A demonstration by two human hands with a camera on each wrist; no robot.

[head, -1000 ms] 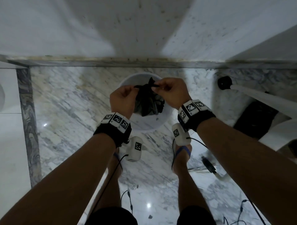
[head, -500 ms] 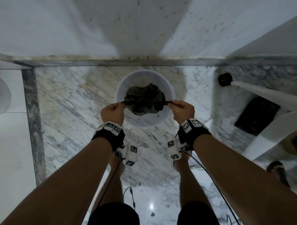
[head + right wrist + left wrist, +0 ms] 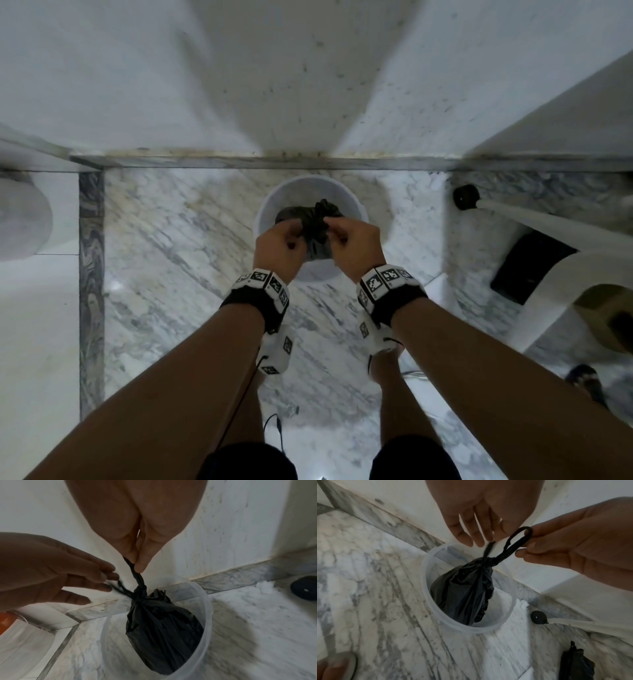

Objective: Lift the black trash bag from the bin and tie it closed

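Black plastic is all that carries the load: the bag (image 3: 467, 589) hangs half inside the bin (image 3: 510, 616) below the right hand (image 3: 583, 545), which pinches one tie loop, while the left hand (image 3: 481, 513) pinches the other strand just beside it. If either pinch slips, the knot could loosen — or the thin strand tear — dropping the bag back. Beneath the hands lies marble floor (image 3: 178, 240), a white wall (image 3: 308, 85) beyond.

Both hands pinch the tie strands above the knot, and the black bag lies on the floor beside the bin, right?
No. The left hand and right hand pinch the strands, but the black trash bag hangs down into the bin, not on the floor: see the right wrist view.
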